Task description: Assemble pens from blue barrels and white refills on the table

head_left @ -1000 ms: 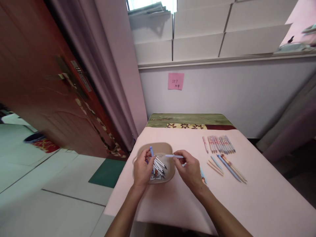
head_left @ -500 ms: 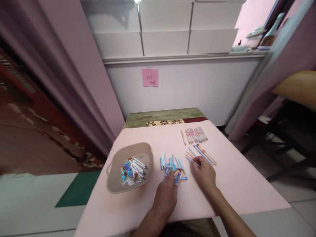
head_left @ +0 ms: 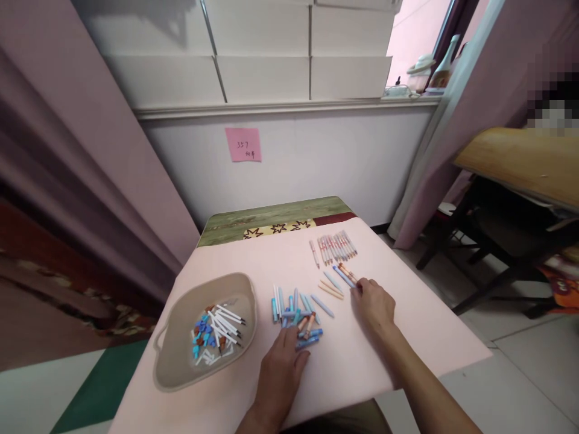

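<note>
My left hand [head_left: 283, 361] rests at the near edge of a loose pile of blue, teal and orange pen parts [head_left: 296, 313], fingers spread, with nothing visibly held. To the right, my right hand [head_left: 374, 304] has its fingers on the near ends of a few long blue and orange pen barrels [head_left: 346, 274]; its fingertips are partly hidden. Short yellow barrels [head_left: 332, 290] and a pale blue one [head_left: 322, 305] lie between the hands. Farther back, a row of several assembled-looking pens [head_left: 337, 247] lies side by side.
A beige basket [head_left: 165, 361] on the left holds white refills, small blue and brown pieces and clear bits. Pink cloth [head_left: 217, 259] covers the table. Behind stands a wall with a pink note [head_left: 243, 144]. A wooden table [head_left: 520, 160] stands at right.
The view has turned right. My right hand has left the pale blue barrel and moved right to the long barrels. My left hand has drawn slightly back from the pile, its fingers more spread.
</note>
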`<state>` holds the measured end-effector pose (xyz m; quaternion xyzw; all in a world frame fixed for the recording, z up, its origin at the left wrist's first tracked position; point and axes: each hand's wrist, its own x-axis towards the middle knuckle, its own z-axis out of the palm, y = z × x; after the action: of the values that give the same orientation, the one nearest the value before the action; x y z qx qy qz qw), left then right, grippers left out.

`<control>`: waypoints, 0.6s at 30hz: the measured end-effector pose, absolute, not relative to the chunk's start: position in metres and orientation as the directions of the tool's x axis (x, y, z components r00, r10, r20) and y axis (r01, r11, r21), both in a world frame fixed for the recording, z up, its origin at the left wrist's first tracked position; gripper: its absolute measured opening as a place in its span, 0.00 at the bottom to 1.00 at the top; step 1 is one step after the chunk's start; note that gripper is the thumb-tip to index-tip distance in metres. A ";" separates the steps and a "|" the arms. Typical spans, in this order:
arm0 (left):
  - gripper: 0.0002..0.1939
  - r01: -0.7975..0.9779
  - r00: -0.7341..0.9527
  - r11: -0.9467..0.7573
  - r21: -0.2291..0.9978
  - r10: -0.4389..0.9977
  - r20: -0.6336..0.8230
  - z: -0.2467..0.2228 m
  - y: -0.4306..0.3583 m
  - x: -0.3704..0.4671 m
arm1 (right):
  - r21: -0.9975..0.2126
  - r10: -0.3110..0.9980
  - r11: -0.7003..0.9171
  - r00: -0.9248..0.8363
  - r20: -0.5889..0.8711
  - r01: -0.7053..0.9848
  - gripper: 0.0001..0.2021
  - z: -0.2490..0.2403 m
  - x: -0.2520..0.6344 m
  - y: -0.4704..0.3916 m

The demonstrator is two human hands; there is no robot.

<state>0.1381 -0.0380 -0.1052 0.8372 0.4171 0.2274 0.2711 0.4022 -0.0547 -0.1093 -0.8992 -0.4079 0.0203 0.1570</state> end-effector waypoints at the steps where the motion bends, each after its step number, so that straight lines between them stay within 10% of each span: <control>1: 0.17 0.565 0.539 -0.498 0.658 0.826 0.163 -0.101 -0.038 0.138 | -0.264 0.742 -0.629 0.666 0.076 0.731 0.11 -0.109 0.403 -0.054; 6: 0.09 0.469 0.433 -0.401 0.787 0.881 0.190 -0.070 -0.029 0.140 | -0.282 0.755 -0.587 0.639 0.148 0.758 0.11 -0.092 0.388 -0.055; 10: 0.15 0.157 0.239 -0.068 0.985 0.971 0.028 -0.046 -0.013 0.146 | -0.645 0.798 -0.310 0.560 0.223 0.699 0.10 -0.063 0.343 -0.055; 13: 0.23 -0.197 0.259 0.218 0.956 0.952 -0.163 -0.031 0.000 0.144 | -0.950 0.954 -0.067 0.299 0.029 0.306 0.13 -0.047 0.295 -0.051; 18: 0.17 -0.412 0.225 0.296 0.862 0.950 -0.219 -0.019 0.013 0.111 | -0.963 0.983 -0.183 -0.038 -0.180 -0.197 0.20 -0.035 0.240 -0.040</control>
<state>0.1112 0.0131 -0.0190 0.3430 0.3918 0.4840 0.7033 0.2404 -0.0402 -0.0351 -0.4861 -0.4042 0.5961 0.4949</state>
